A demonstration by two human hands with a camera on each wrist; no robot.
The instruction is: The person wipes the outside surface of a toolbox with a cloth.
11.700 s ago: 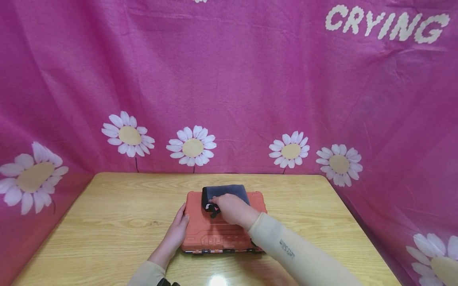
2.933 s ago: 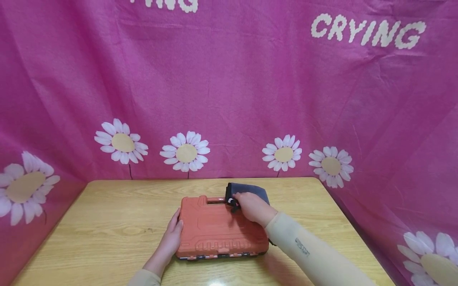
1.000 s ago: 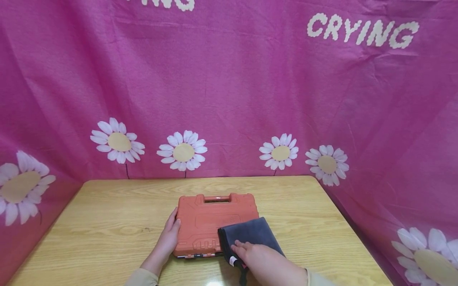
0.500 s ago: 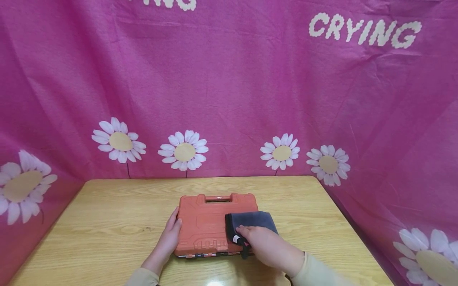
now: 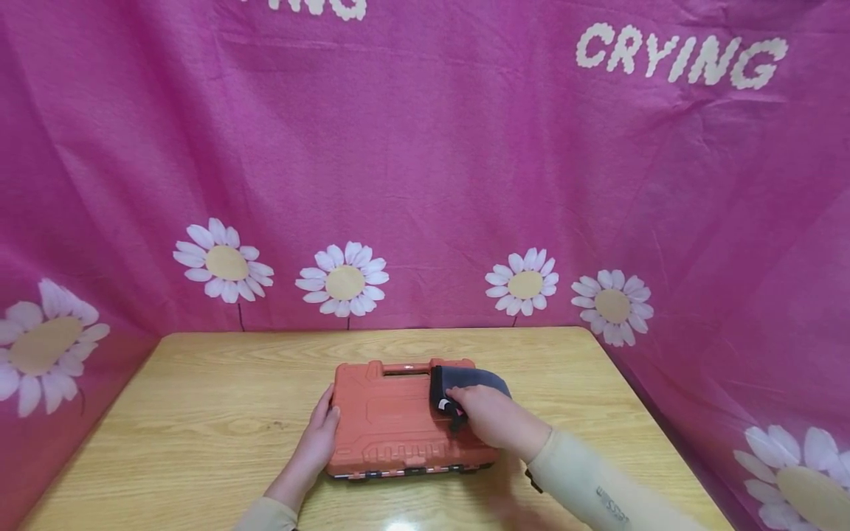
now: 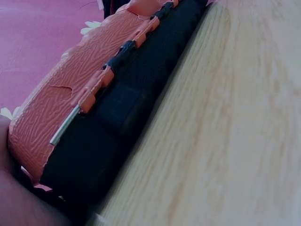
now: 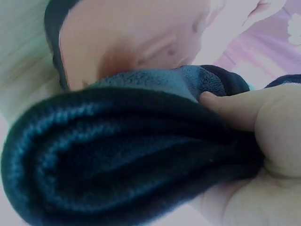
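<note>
A closed orange case (image 5: 378, 413) lies flat on the wooden bench (image 5: 219, 428), its carrying handle (image 5: 407, 367) at 12 o'clock and its row of hinges (image 5: 415, 470) at 6 o'clock. From the left wrist, a bare metal pin (image 6: 65, 125) shows at the end of that row, where the orange lid (image 6: 80, 61) meets the black base (image 6: 117, 108).

At 9 o'clock the left hand (image 5: 321, 436) rests against the case's side; part of it is hidden, so whether its grip curls round the edge I cannot tell.

The right hand (image 5: 494, 419), at 3 o'clock, has its grip pinched on a folded dark blue-grey cloth (image 5: 471, 377), which covers the case's corner at about 2 o'clock and reaches past its edge. The right wrist view shows the cloth's layers doubled over, with black edging. A white tag (image 5: 444, 405) shows near its black trim.

Both arms wear pale sleeves (image 5: 591, 476). Beyond the bench, toward 12 o'clock, hangs a magenta curtain (image 5: 432, 147) printed with white daisies (image 5: 227, 262); white lettering (image 5: 680, 55), "CRYING", stands at 1 o'clock.
</note>
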